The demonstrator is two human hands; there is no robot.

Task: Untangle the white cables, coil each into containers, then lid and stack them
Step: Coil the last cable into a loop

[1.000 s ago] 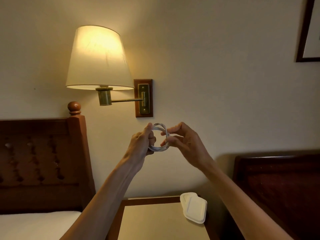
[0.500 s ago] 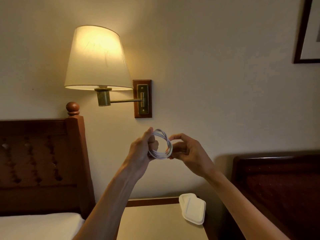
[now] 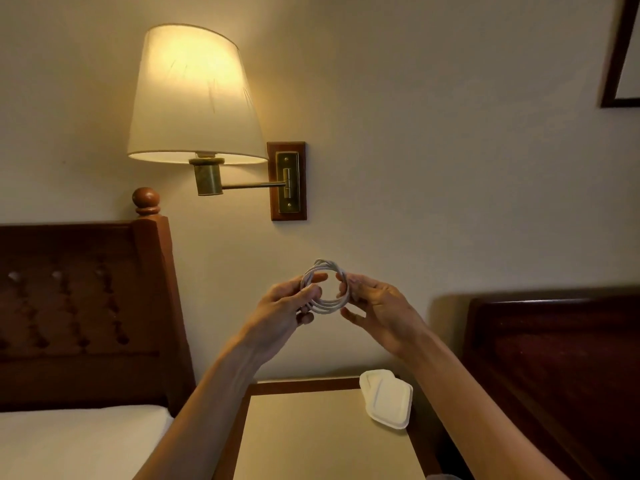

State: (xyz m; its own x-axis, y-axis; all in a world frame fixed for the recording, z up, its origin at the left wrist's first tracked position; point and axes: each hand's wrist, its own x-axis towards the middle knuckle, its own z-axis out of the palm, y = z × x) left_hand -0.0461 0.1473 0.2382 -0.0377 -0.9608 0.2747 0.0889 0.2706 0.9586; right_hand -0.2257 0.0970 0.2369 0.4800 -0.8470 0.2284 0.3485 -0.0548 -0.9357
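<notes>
Head view, looking forward at a cream wall (image 3: 433, 150) between two beds. The left bed's dark wooden headboard (image 3: 79, 306), with carved openings and a round finial on its post, fills the left side above a white mattress (image 3: 76, 441) in the lower left corner. A second dark headboard (image 3: 554, 368) stands on the right. A lit wall lamp (image 3: 194, 95) with a cream shade hangs on a brass swing arm from a wooden wall plate (image 3: 287, 181), above and left of the hands. A dark picture frame (image 3: 613, 81) shows at the upper right edge.

Between the beds stands a nightstand (image 3: 311, 441) with a pale top and a wooden rim. At its back right corner lie stacked white containers (image 3: 388, 398), lidded, the top one overhanging the right edge slightly.

Both bare forearms reach up from the bottom edge. The left hand (image 3: 280, 313) and the right hand (image 3: 377, 306) hold a coiled white cable (image 3: 323, 287) in the air in front of the wall, well above the nightstand. The coil is a small ring of several loops, standing roughly upright and facing the camera. The left hand's fingers curl round the coil's left side, thumb across it. The right hand pinches the coil's right side between thumb and curled fingers
</notes>
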